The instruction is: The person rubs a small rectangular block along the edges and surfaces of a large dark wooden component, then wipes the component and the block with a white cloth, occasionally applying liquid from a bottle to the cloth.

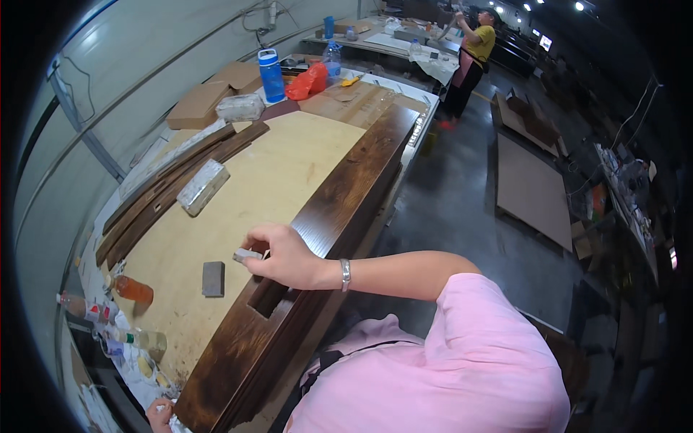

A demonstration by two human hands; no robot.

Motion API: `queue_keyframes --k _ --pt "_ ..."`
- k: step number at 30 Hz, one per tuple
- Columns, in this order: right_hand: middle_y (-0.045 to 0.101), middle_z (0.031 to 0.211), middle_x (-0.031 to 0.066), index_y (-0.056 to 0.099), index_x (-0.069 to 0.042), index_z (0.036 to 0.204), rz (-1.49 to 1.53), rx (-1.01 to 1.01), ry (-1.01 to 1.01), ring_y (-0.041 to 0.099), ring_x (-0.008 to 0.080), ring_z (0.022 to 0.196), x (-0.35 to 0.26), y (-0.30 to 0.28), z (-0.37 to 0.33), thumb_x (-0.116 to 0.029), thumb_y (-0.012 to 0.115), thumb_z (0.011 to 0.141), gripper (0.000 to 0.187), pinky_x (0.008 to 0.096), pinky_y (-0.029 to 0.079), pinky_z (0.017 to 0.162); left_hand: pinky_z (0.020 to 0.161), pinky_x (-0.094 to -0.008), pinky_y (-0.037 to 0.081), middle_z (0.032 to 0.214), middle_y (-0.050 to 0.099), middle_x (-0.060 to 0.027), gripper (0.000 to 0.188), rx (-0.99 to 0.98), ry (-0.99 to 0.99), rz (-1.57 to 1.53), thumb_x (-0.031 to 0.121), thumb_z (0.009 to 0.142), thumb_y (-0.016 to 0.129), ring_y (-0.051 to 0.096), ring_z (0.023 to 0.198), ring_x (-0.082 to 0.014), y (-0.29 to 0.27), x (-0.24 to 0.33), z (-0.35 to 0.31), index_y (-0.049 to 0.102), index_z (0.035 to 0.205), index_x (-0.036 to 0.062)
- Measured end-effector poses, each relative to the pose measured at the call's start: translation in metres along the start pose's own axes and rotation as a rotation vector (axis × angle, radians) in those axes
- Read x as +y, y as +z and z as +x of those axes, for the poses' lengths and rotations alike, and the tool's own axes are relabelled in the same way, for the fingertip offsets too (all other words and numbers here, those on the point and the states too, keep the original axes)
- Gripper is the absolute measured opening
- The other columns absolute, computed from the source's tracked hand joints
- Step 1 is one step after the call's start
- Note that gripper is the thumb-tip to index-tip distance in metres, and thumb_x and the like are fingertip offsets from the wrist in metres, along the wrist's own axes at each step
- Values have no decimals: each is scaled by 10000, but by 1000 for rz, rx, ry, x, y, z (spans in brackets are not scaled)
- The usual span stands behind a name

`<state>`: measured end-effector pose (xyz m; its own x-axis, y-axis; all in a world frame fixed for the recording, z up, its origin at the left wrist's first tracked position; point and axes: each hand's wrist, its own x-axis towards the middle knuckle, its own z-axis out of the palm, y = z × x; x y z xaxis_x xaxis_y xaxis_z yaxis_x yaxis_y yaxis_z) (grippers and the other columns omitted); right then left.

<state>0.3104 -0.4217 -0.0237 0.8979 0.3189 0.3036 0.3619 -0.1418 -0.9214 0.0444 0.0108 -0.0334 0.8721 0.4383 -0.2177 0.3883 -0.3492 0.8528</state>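
A dark-stained wooden board (339,195) lies along the plywood-topped surface (274,173). At its rectangular cutout (268,297), the right hand (285,254) pinches a small grey block (247,255). The left hand (160,415) grips the board's near end. A grey sanding block (213,278) rests beside the board.

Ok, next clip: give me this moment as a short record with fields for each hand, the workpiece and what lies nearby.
right hand: pinches a small grey block over the dark wooden board
left hand: at the board's near end, grip unclear
board: dark stained, with a rectangular cutout
nearby: grey sanding block on the pale plywood sheet; small bottles at the left edge
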Motion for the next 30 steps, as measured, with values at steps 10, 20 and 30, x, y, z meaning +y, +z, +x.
queue_keyframes --k 10,20,30 --pt "632 836 157 649 30 877 214 -55 58 633 240 741 8 8 3 -176 692 795 226 346 499 686 796 -290 461 846 622 -38 97 -111 211 375 55 814 640 577 843 -136 70 121 101 635 892 -1" --pt "631 863 86 681 -16 964 276 -46 48 633 173 793 2 -14 -3 -87 715 787 194 298 501 695 924 -465 504 1165 654 -244 636 -317 287 1304 357 767 739 631 1089 -383 197 86 250 558 1290 43" --pt "544 856 106 615 15 942 426 -89 46 567 219 758 8 -16 -2 -90 682 823 173 326 462 680 875 -457 523 1101 656 -267 964 -450 152 1412 435 680 811 656 1014 -393 260 64 271 352 1386 -34"
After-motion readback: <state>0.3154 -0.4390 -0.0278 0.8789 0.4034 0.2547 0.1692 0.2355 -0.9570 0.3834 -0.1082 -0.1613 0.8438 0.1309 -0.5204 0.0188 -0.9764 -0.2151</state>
